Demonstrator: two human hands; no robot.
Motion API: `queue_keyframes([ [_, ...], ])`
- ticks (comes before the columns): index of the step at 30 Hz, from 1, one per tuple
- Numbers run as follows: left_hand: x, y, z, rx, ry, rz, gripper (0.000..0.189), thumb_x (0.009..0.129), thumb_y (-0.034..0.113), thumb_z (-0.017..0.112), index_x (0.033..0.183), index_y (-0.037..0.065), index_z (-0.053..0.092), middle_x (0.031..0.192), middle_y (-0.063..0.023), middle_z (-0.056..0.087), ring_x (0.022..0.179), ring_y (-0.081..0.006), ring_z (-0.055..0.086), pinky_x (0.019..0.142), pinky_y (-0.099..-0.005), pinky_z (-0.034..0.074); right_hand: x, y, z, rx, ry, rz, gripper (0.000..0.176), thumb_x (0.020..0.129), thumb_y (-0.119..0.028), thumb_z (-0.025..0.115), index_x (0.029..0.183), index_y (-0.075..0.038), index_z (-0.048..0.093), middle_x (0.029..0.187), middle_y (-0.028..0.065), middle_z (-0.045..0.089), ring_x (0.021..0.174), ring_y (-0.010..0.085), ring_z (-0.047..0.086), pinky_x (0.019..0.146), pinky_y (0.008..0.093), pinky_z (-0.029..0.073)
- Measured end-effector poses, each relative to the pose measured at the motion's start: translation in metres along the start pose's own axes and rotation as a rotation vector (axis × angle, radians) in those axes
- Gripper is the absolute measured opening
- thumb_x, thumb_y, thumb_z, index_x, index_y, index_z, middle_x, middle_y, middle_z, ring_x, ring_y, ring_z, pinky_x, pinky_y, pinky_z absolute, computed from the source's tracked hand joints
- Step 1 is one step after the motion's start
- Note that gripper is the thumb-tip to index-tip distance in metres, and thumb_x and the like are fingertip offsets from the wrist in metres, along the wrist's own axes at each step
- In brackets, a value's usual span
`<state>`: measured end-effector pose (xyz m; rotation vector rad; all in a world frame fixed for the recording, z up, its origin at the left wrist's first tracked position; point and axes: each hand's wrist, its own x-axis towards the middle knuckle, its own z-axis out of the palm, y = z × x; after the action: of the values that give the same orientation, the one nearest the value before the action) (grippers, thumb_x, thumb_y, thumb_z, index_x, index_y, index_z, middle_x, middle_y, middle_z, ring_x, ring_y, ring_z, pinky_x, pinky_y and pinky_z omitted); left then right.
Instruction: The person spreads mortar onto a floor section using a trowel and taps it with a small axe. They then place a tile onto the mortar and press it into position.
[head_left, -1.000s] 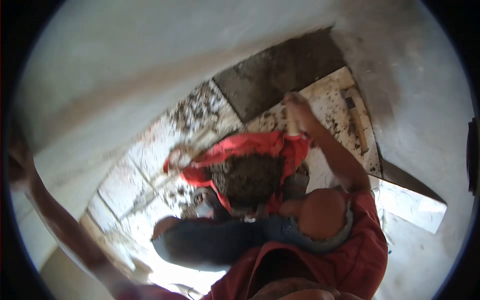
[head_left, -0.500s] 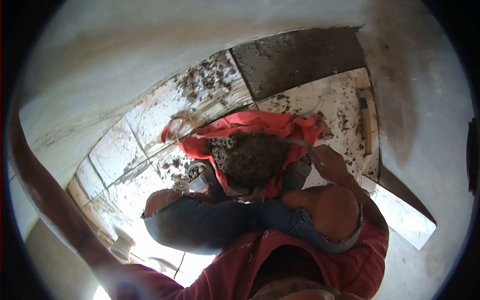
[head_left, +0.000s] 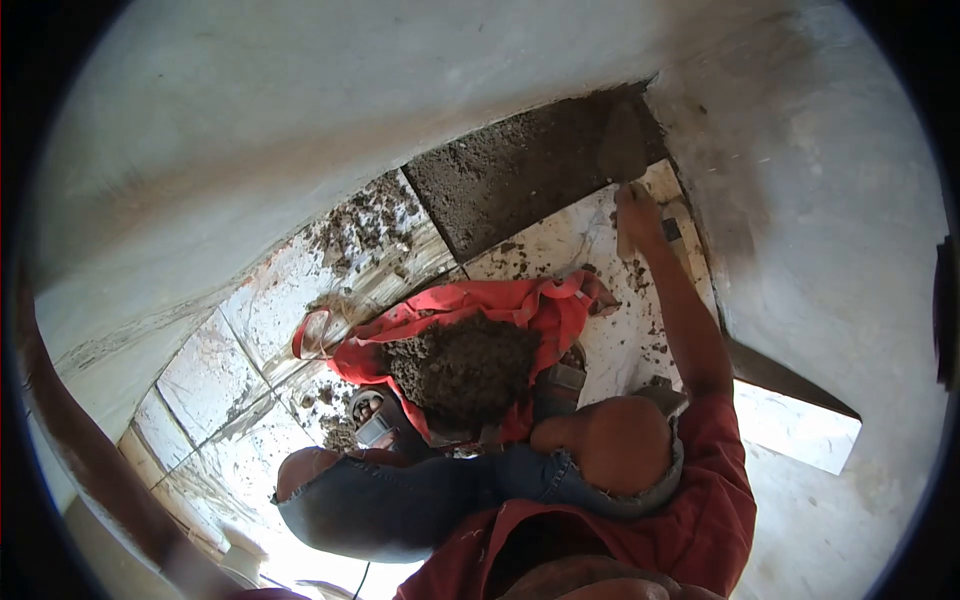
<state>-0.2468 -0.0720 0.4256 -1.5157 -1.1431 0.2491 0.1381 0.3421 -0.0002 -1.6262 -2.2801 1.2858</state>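
My right hand (head_left: 640,212) is closed around the handle of a trowel (head_left: 622,145). Its blade lies over the right end of a dark mortar bed (head_left: 500,175), which fills a gap in the tiled floor beside the wall. Between my feet sits a red sack (head_left: 440,296), opened out around a heap of mortar (head_left: 465,365). My left arm reaches up along the left edge of the view, and the hand itself is out of sight.
A hammer (head_left: 688,245) lies by the right wall, close to my right forearm. Crumbs of mortar litter the white floor tiles (head_left: 245,345). A white tile (head_left: 800,425) is at the right. Walls (head_left: 330,110) close in ahead and on both sides.
My right hand and the trowel have moved forward from the mortar heap to the far right end of the mortar bed. The view has shifted, and the left end of the bed now looks rougher.
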Motion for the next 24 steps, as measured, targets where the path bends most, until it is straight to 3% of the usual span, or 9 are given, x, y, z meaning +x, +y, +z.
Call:
queue_keyframes([
  [2,0.000,0.003,0.002,0.012,0.007,-0.016,0.037,0.093,0.038,0.028,0.099,0.009,0.050,0.103,-0.0144,0.053,0.093,-0.0260,0.056,0.073,-0.0438,0.044,0.033,-0.012,-0.003,0.222,-0.008,0.066,0.038,0.078,-0.029,0.055,0.099,0.003,0.053,0.076,0.0150,0.060,0.066,0.0240,0.058,0.061,0.0388,0.045],
  [6,0.000,0.005,0.003,0.034,0.017,-0.037,0.037,0.093,0.039,0.028,0.099,0.009,0.050,0.104,-0.0147,0.053,0.094,-0.0261,0.055,0.074,-0.0443,0.043,0.095,0.002,-0.003,0.071,0.006,-0.114,0.038,0.079,-0.028,0.055,0.101,0.004,0.053,0.078,0.0129,0.060,0.067,0.0243,0.057,0.062,0.0392,0.043],
  [12,-0.002,0.007,0.009,0.039,0.025,-0.064,0.038,0.093,0.039,0.028,0.099,0.009,0.050,0.104,-0.0151,0.053,0.096,-0.0264,0.055,0.076,-0.0451,0.043,0.083,-0.005,0.037,0.428,0.000,0.175,0.030,0.079,-0.025,0.056,0.094,0.001,0.056,0.084,0.0149,0.057,0.078,0.0266,0.056,0.068,0.0384,0.043],
  [14,-0.004,0.007,0.009,0.042,0.026,-0.071,0.038,0.093,0.039,0.028,0.099,0.009,0.050,0.105,-0.0153,0.053,0.096,-0.0264,0.055,0.076,-0.0453,0.043,0.135,0.074,0.079,0.178,-0.242,-0.378,0.024,0.078,-0.021,0.055,0.092,-0.002,0.054,0.089,0.0153,0.053,0.082,0.0287,0.055,0.069,0.0410,0.043],
  [15,-0.005,0.007,0.009,0.044,0.028,-0.075,0.038,0.093,0.039,0.028,0.099,0.009,0.050,0.105,-0.0153,0.053,0.097,-0.0265,0.055,0.076,-0.0454,0.043,0.126,0.062,0.084,0.176,-0.243,-0.379,0.024,0.078,-0.021,0.055,0.092,-0.002,0.054,0.089,0.0153,0.053,0.082,0.0287,0.055,0.069,0.0410,0.043],
  [17,-0.005,0.008,0.009,0.054,0.032,-0.079,0.038,0.093,0.039,0.028,0.099,0.009,0.050,0.105,-0.0155,0.053,0.097,-0.0266,0.055,0.077,-0.0457,0.043,0.073,0.003,0.106,-0.539,-0.179,-0.559,0.022,0.079,-0.016,0.055,0.098,-0.005,0.051,0.094,0.0151,0.052,0.082,0.0305,0.055,0.068,0.0431,0.044],
  [19,-0.007,0.010,0.009,0.055,0.033,-0.083,0.038,0.093,0.039,0.028,0.099,0.009,0.050,0.105,-0.0156,0.053,0.098,-0.0266,0.054,0.077,-0.0459,0.042,0.010,-0.063,0.120,0.812,-0.314,0.195,0.020,0.079,-0.015,0.055,0.096,-0.005,0.050,0.094,0.0168,0.053,0.082,0.0308,0.054,0.072,0.0447,0.043],
  [22,-0.010,0.011,0.010,0.066,0.036,-0.092,0.038,0.093,0.040,0.028,0.099,0.009,0.050,0.105,-0.0158,0.053,0.098,-0.0268,0.054,0.078,-0.0463,0.042,-0.001,-0.071,0.168,0.706,-0.231,0.233,0.036,0.080,-0.016,0.059,0.107,0.000,0.041,0.101,0.0178,0.049,0.089,0.0296,0.055,0.069,0.0456,0.048],
  [24,-0.013,0.010,0.009,0.078,0.033,-0.095,0.038,0.093,0.040,0.028,0.099,0.009,0.050,0.106,-0.0160,0.053,0.099,-0.0268,0.054,0.078,-0.0465,0.042,0.012,-0.040,0.217,0.349,-0.230,-0.187,0.038,0.079,-0.016,0.060,0.107,0.000,0.039,0.105,0.0186,0.044,0.095,0.0296,0.051,0.071,0.0481,0.048],
])
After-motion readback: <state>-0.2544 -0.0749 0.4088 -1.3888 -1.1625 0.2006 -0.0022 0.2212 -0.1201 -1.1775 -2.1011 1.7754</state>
